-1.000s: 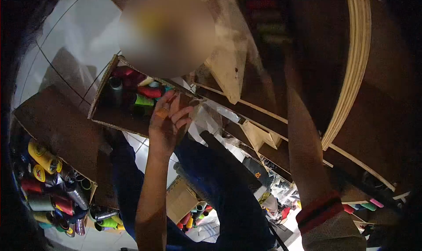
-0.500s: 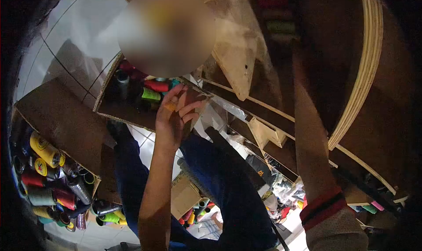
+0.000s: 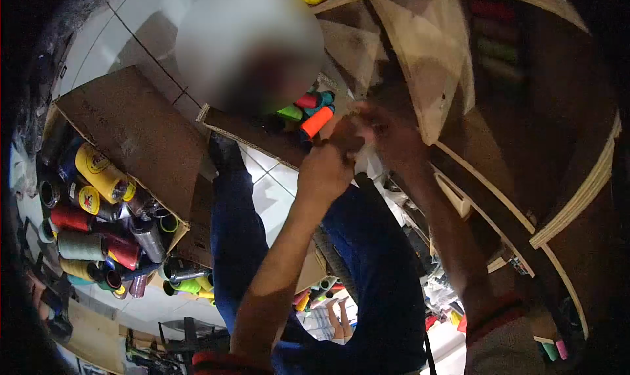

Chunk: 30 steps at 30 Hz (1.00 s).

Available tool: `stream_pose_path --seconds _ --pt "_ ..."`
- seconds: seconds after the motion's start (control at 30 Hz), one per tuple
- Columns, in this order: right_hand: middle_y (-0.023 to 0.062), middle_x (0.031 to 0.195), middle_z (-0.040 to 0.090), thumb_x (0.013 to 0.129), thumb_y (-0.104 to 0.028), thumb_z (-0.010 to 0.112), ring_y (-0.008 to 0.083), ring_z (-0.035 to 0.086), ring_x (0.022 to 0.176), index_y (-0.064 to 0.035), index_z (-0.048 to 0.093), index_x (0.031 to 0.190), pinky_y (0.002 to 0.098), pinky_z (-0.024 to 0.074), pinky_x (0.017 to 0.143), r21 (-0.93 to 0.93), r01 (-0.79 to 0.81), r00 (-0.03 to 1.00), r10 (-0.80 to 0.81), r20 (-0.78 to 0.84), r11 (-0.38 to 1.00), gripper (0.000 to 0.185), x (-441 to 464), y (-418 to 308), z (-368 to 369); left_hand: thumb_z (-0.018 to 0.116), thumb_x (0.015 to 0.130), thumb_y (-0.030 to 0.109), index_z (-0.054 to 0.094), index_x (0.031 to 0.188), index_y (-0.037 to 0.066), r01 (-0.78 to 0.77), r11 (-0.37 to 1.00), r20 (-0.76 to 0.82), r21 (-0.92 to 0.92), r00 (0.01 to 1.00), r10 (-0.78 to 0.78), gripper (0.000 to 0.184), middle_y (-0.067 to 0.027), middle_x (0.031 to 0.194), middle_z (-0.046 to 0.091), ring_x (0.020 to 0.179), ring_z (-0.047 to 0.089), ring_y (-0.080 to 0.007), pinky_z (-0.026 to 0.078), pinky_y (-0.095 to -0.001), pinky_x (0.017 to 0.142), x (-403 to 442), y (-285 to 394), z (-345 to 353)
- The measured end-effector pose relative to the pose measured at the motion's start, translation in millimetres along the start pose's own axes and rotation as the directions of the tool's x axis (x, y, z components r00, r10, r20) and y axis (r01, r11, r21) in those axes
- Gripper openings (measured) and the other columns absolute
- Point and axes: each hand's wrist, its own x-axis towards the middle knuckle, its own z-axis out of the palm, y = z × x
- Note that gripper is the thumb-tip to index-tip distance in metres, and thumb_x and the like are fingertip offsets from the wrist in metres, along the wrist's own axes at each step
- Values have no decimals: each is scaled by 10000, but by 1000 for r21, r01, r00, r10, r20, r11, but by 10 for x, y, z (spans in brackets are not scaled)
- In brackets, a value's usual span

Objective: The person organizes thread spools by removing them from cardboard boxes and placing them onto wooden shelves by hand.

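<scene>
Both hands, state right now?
Left hand: looks curled, near the orange spool; can't tell if holding anything.
Right hand: close to the left, too dim to tell open or closed.

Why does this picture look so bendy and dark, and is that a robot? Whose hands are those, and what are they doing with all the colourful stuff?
No robot here, just a person's bare hands! The camera is worn on the person's head, looking forward and down, so you see what's in front of them. The left hand and right hand come close together beside a cardboard box. Their fingers are too shadowy to tell whether they hold anything. Inside that box are coloured spools, like this orange one. Another box, on the left, has many more, including a big yellow spool. Below are legs in dark blue trousers, over a tiled floor.
</scene>
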Motion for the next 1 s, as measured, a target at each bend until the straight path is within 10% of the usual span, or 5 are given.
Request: stream_pose_path --seconds 0.1,0.3,0.6,0.8,1.0 --pt "190 1251 472 778 -212 678 310 504 1109 -32 434 1252 347 431 901 12 -266 932 254 260 964 562 393 590 606 582 763 160 595 927 3 -1 986 -3 164 1000 2 227 -236 770 619 737 617 -401 506 -462 674 -44 -133 15" --pt "212 1333 305 660 -299 754 383 254 1277 -25 300 1321 493 258 1038 -812 35 991 85 104 582 847 1074 1343 1665 641 747 201 549 983 -45 141 909 -80 393 990 -119 352 -226 814 598 722 637 -368 532 -411 616 -96 2 -388" --pt "212 1331 339 687 -380 693 389 322 1237 -22 274 1312 505 256 1018 -749 -166 931 352 95 642 833 1268 1416 1621 571 798 120 544 989 -5 190 905 -137 380 979 -148 229 -216 803 619 775 622 -417 515 -429 649 -67 3 -491" --pt "199 1071 560 679 -413 706 326 547 1004 -25 511 1138 411 421 874 186 -25 969 -21 245 982 631 946 1225 1138 578 769 86 523 1007 -31 127 991 -429 41 898 -98 271 -230 958 553 878 565 -392 464 -442 737 141 -216 -536" --pt "79 918 612 738 -226 682 178 595 835 -38 565 1032 327 471 765 327 -471 879 409 244 819 368 334 -80 360 713 748 227 340 1317 1 -132 924 -73 -359 991 113 717 -207 1247 472 1137 484 -321 396 -385 951 175 -21 -729"
